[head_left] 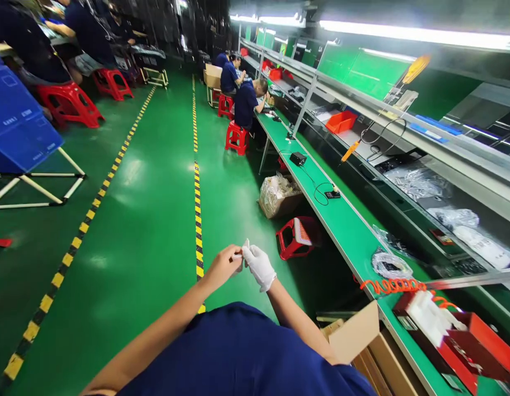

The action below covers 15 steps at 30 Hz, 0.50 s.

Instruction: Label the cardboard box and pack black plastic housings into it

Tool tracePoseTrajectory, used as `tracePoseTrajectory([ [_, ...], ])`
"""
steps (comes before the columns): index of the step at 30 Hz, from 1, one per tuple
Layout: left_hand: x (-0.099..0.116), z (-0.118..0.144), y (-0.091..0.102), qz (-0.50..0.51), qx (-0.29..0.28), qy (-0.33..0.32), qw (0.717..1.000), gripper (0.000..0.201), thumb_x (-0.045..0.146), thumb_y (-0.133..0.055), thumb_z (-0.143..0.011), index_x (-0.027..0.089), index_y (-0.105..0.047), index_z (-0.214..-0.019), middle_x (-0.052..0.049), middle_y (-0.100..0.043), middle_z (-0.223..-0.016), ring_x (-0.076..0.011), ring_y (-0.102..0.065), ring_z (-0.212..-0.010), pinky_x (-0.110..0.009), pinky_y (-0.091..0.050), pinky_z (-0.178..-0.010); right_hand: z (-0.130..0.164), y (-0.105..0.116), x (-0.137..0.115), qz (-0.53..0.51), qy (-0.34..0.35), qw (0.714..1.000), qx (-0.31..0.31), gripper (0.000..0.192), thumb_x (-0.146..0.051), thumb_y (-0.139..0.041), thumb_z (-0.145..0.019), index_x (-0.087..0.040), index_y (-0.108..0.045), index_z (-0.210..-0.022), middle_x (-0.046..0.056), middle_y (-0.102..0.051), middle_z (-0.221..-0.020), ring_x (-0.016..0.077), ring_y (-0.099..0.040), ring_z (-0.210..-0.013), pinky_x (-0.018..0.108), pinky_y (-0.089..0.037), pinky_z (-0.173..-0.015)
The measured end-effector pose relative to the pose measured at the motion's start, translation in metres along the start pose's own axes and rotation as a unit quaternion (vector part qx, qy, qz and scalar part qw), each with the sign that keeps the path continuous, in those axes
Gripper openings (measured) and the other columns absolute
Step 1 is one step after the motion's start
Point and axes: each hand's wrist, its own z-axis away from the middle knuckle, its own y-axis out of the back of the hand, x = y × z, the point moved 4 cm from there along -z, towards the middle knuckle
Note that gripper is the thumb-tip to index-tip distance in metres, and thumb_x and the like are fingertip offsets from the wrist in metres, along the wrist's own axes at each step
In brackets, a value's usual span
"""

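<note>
My two hands meet in front of my chest, above the green floor. My bare left hand pinches the fingertip of the white glove that covers my right hand. The glove's fingers point up and left, and a small white tip sticks up between the two hands. My dark blue shirt fills the bottom of the view.
A long green workbench runs along the right with a soldering station, cables, bagged parts and red bins. An open cardboard box stands by my right elbow. A red stool and a bag-filled box sit ahead. People sit further off.
</note>
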Motion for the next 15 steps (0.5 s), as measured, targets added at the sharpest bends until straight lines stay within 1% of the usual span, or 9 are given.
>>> tracePoseTrajectory([
  [2, -0.006, 0.005, -0.008, 0.011, -0.024, 0.007, 1.0, 0.036, 0.048, -0.062, -0.075, 0.017, -0.073, -0.088, -0.007, -0.073, -0.085, -0.0197, -0.063, -0.078, -0.032, -0.05, -0.075, 0.0, 0.002, 0.004, 0.0, 0.01, 1.0, 0.025, 0.05, -0.065, -0.055, -0.088, -0.022, -0.045, -0.064, -0.006, -0.045, -0.057, 0.0102, -0.041, -0.056, 0.025, -0.036, -0.058],
  [3, -0.011, 0.006, -0.01, 0.017, -0.03, 0.013, 0.999, 0.041, 0.053, -0.059, -0.077, 0.016, -0.072, -0.089, -0.008, -0.073, -0.085, -0.0205, -0.064, -0.077, -0.033, -0.052, -0.074, 0.001, 0.004, 0.006, -0.002, 0.012, 1.0, 0.026, 0.049, -0.065, -0.055, -0.088, -0.023, -0.045, -0.065, -0.005, -0.046, -0.058, 0.0107, -0.041, -0.056, 0.026, -0.037, -0.059],
  [5, -0.021, 0.005, -0.01, 0.017, -0.024, 0.02, 0.999, 0.043, 0.057, -0.057, -0.078, 0.017, -0.071, -0.087, -0.008, -0.073, -0.082, -0.0211, -0.065, -0.075, -0.033, -0.053, -0.071, 0.006, 0.004, 0.009, -0.014, 0.022, 1.0, -0.001, 0.049, -0.066, -0.053, -0.088, -0.022, -0.048, -0.068, -0.004, -0.05, -0.06, 0.012, -0.044, -0.057, 0.027, -0.039, -0.06],
  [8, -0.033, -0.001, -0.002, -0.019, 0.033, 0.018, 0.999, 0.028, 0.045, -0.059, -0.074, 0.019, -0.068, -0.08, -0.006, -0.07, -0.076, -0.0205, -0.062, -0.071, -0.033, -0.051, -0.069, 0.014, 0.002, 0.008, -0.024, 0.063, 0.997, -0.041, 0.046, -0.063, -0.051, -0.091, -0.019, -0.061, -0.081, 0.002, -0.062, -0.074, 0.0147, -0.051, -0.064, 0.03, -0.043, -0.064],
  [10, -0.036, -0.005, 0.007, -0.048, 0.074, 0.012, 0.996, 0.019, 0.039, -0.058, -0.072, 0.021, -0.065, -0.075, -0.005, -0.066, -0.075, -0.0209, -0.059, -0.071, -0.035, -0.05, -0.072, 0.014, 0.001, 0.009, -0.022, 0.086, 0.995, -0.039, 0.043, -0.057, -0.051, -0.093, -0.017, -0.067, -0.093, 0.006, -0.068, -0.085, 0.0162, -0.054, -0.069, 0.031, -0.045, -0.065],
  [11, -0.036, -0.006, 0.011, -0.061, 0.089, 0.004, 0.994, 0.017, 0.036, -0.057, -0.072, 0.021, -0.064, -0.073, -0.005, -0.064, -0.077, -0.0215, -0.058, -0.074, -0.037, -0.049, -0.076, 0.013, 0.001, 0.01, -0.007, 0.089, 0.995, -0.035, 0.041, -0.053, -0.05, -0.094, -0.017, -0.067, -0.094, 0.006, -0.068, -0.086, 0.0164, -0.055, -0.069, 0.03, -0.045, -0.066],
  [12, -0.034, -0.006, 0.013, -0.072, 0.097, -0.007, 0.993, 0.016, 0.035, -0.058, -0.071, 0.021, -0.066, -0.073, -0.006, -0.064, -0.081, -0.0225, -0.059, -0.078, -0.039, -0.049, -0.081, 0.011, 0.0, 0.012, 0.024, 0.09, 0.995, -0.031, 0.037, -0.05, -0.049, -0.094, -0.017, -0.066, -0.09, 0.006, -0.068, -0.082, 0.0161, -0.055, -0.067, 0.03, -0.045, -0.065],
  [13, -0.033, -0.004, 0.012, -0.077, 0.092, -0.013, 0.993, 0.015, 0.033, -0.059, -0.071, 0.022, -0.068, -0.074, -0.006, -0.064, -0.085, -0.0235, -0.059, -0.084, -0.04, -0.048, -0.087, 0.008, -0.001, 0.015, 0.066, 0.092, 0.993, -0.026, 0.034, -0.046, -0.048, -0.093, -0.018, -0.064, -0.082, 0.004, -0.065, -0.076, 0.0151, -0.053, -0.064, 0.029, -0.044, -0.064],
  [15, -0.032, 0.0, 0.006, -0.069, 0.048, 0.002, 0.996, 0.012, 0.031, -0.062, -0.071, 0.021, -0.069, -0.071, -0.006, -0.064, -0.086, -0.0241, -0.058, -0.089, -0.04, -0.046, -0.093, 0.003, -0.004, 0.021, 0.152, 0.094, 0.984, -0.008, 0.028, -0.039, -0.05, -0.089, -0.021, -0.054, -0.068, 0.0, -0.055, -0.063, 0.0126, -0.045, -0.058, 0.026, -0.04, -0.061],
])
